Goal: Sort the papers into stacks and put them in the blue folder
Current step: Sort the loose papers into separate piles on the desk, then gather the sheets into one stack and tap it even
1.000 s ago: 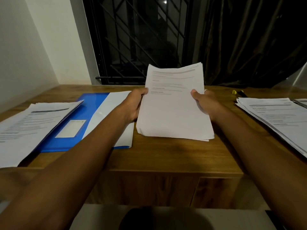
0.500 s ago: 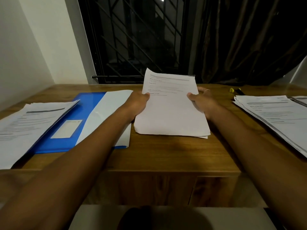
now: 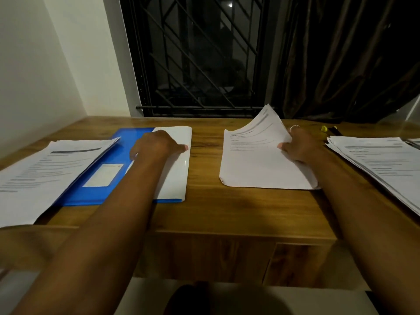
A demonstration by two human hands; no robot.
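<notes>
- Papers in the middle stack (image 3: pixel 256 169) lie on the table (image 3: pixel 204 214) straight ahead of the person. They are well apart from the blue folder (image 3: pixel 106 185), which lies to the left with a white leaf (image 3: pixel 175 176) over its right half.
- The right hand (image 3: pixel 300 147) pinches that stack's right edge, thumb on top. The upper sheets lift and curl towards the window while the lower ones lie flat.
- The left hand (image 3: pixel 159 145) rests on the white leaf, thumb stretched along it. Its fingers are hidden under the back of the hand, so I cannot tell whether they grip anything.
- Risk: with a pinch on one side only, the lifted sheets could fan out, slide apart or crease as the stack is carried across. The near left corner looks slightly bent.
- Risk: the left stack (image 3: pixel 45 176) overlaps the folder's left edge. Opening or dragging the folder would likely pull those sheets askew or tip them off the table.
- Risk: the right stack (image 3: pixel 381 164) is fanned and lies close beside the right forearm, so a careless sweep could scatter it or mix it with the middle one.
- Count: three stacks of paper, with too many sheets in each to number. There is one folder, one white leaf and two hands, and one ring (image 3: pixel 294 127) on the right hand. Two small pen-like things lie beyond it, one yellow (image 3: pixel 323 128) and one dark (image 3: pixel 335 131).
</notes>
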